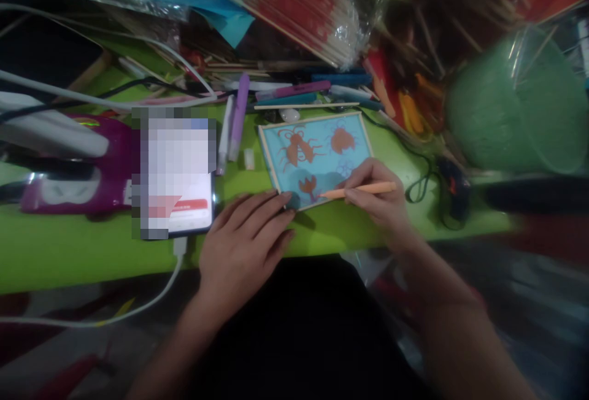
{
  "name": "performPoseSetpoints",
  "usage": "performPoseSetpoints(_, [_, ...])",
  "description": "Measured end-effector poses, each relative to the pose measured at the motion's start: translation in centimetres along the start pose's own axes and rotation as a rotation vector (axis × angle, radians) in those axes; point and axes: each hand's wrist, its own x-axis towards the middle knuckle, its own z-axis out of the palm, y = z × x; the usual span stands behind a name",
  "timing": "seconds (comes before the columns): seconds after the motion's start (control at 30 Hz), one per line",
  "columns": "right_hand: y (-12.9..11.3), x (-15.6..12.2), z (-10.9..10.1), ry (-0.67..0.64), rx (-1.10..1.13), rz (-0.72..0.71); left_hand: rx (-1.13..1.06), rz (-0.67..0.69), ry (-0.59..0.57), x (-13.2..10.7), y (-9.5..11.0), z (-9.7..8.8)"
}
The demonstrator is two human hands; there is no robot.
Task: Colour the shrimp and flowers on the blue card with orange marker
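Note:
On the green table lies a blue card (317, 167) edged with thin wooden sticks. It carries orange insect drawings, an orange tulip and a purple flower outline. My right hand (380, 197) pinches an orange marker (368, 189), its tip at the stem of the tulip near the card's lower edge. My left hand (248, 234) rests flat with fingers stretched out, fingertips at the card's lower left corner. A small white cap-like piece (249, 159) stands left of the card.
A phone (193, 173) with a white cable lies left, beside a purple power strip (101, 173). Purple marker (239, 118) and other pens lie behind. Bundled wooden sticks (294, 7) fill the back; a green bucket (515, 105) and black glue gun-like tool (453, 191) stand right.

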Motion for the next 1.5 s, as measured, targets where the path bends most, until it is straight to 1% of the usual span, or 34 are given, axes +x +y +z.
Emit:
performPoseSetpoints(0.13, [-0.11,-0.03,-0.03,-0.022,-0.003,-0.005,0.001,0.008,0.006,-0.01,-0.04,0.03])
performPoseSetpoints(0.33, [-0.62,0.03,0.13,0.015,-0.028,-0.021,0.015,0.015,-0.002,-0.06,-0.21,0.04])
performPoseSetpoints(0.5, [-0.84,0.00,0.25,0.015,-0.010,-0.013,0.013,0.008,0.005,0.00,-0.13,0.04])
performPoseSetpoints(0.6, [-0.87,-0.01,0.25,0.000,-0.019,-0.008,0.008,0.013,0.004,0.00,-0.11,0.06])
performPoseSetpoints(0.83, [-0.85,0.02,0.27,0.033,-0.051,-0.022,0.003,0.005,-0.001,-0.11,-0.17,0.13])
performPoseSetpoints(1.0, [-0.82,0.02,0.29,0.017,-0.053,-0.024,0.004,0.011,-0.002,-0.02,-0.18,0.08])
performPoseSetpoints(1.2, [-0.68,0.11,0.29,0.048,-0.055,-0.039,-0.003,-0.003,-0.010,-0.14,-0.23,0.10])
performPoseSetpoints(1.4, [-0.72,0.10,0.24,0.028,-0.065,-0.028,0.002,-0.006,-0.012,-0.06,-0.17,0.04])
performPoseSetpoints(1.5, [-0.86,0.06,0.32,0.058,-0.074,-0.028,-0.004,-0.004,-0.001,-0.04,-0.16,0.06])
